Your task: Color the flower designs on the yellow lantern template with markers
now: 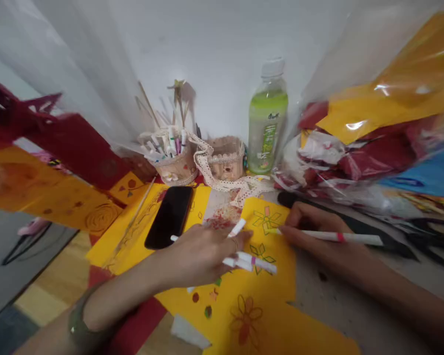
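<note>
My right hand [313, 227] is closed around a slim white marker [360, 239] with a red band. Its tip meets a green-outlined flower [266, 221] with one orange petal, near the top of a yellow paper sheet [281, 283]. My left hand [203, 254] lies over the left side of that sheet, with several white markers [259, 263] sticking out between its fingers. Just right of these is a second green-outlined flower, partly covered by them. An orange flower drawing [246, 315] shows lower down on yellow paper.
A black phone [169, 217] lies left of the papers. Behind stand a cup of markers [175, 167], a wooden-stick box [225, 160], lace ribbon [207, 170] and a green drink bottle [268, 118]. Black scissors [436, 239] and a clear bag of scraps [362, 143] are at right.
</note>
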{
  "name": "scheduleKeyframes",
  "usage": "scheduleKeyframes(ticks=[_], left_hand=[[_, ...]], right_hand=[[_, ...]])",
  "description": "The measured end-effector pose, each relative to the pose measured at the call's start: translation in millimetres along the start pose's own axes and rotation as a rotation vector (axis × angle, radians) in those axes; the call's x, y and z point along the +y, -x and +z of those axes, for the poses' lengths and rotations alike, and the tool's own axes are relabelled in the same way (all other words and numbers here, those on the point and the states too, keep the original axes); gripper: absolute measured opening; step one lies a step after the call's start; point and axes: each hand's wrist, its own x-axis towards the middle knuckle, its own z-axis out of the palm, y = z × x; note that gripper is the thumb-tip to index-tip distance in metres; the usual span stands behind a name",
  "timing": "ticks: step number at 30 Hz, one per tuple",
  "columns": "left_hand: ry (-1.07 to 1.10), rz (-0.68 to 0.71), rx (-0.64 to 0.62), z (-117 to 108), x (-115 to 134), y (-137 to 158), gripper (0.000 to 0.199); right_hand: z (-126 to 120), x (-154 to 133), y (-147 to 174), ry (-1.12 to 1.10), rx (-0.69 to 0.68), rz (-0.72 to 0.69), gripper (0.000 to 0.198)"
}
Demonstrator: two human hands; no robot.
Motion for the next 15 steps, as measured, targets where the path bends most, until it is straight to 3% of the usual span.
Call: scheduleKeyframes(ticks=[15], left_hand=[[0.000,-0.016,-0.003,0.2,0.0,-1.5,0.048]], right_hand=[[0.8,-4.8,-1.5,-0.034,0.016,0.090,0.022]])
